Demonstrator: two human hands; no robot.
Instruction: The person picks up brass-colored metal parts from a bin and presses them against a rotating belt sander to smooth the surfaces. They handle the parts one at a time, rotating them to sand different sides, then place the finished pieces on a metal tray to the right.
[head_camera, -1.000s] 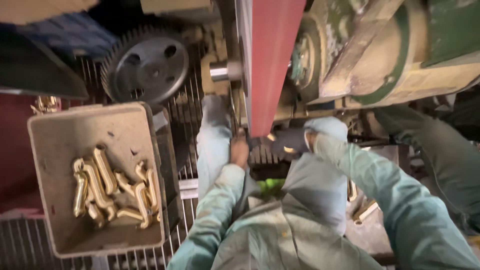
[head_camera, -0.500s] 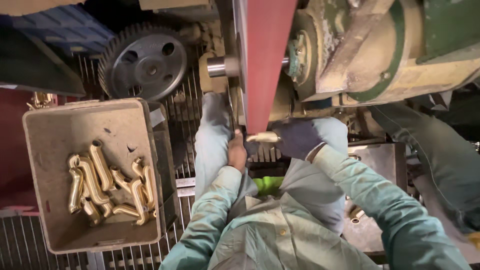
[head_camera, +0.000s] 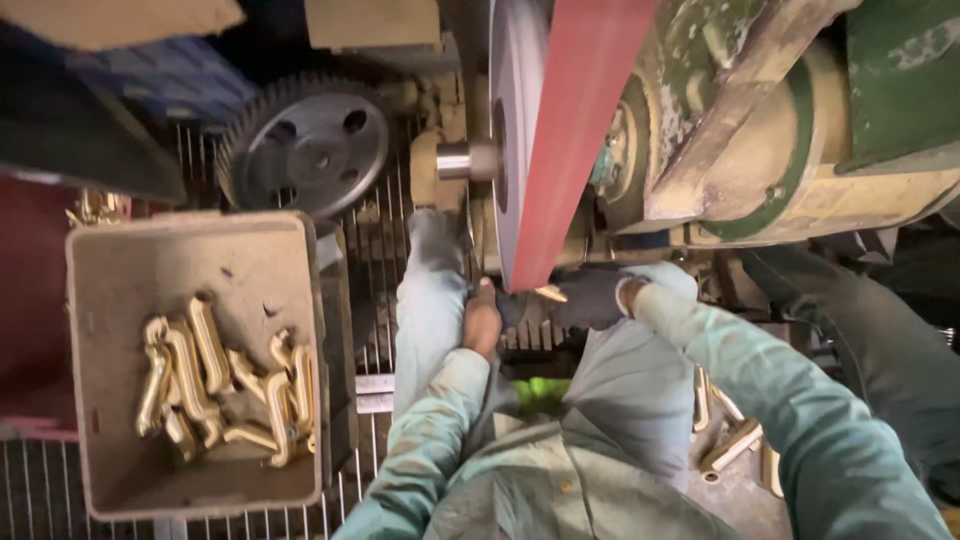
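Observation:
A small brass piece (head_camera: 550, 293) is pressed against the lower end of the red sanding belt (head_camera: 575, 140). My right hand (head_camera: 592, 298), in a dark glove, grips it from the right. My bare left hand (head_camera: 483, 320) is closed on its left end just under the belt; those fingertips are partly hidden. Both forearms wear pale green sleeves, and my knees sit below the belt.
A tan crate (head_camera: 120, 260) at the left holds several brass fittings (head_camera: 215, 385). A toothed grey wheel (head_camera: 305, 145) and a steel shaft (head_camera: 465, 160) stand behind it. More brass parts (head_camera: 735, 445) lie at the lower right. The green-and-cream machine body (head_camera: 800, 130) fills the upper right, above wire grating (head_camera: 375, 260).
The brass piece stays held at the belt's lower end. Both hands have shifted slightly along it.

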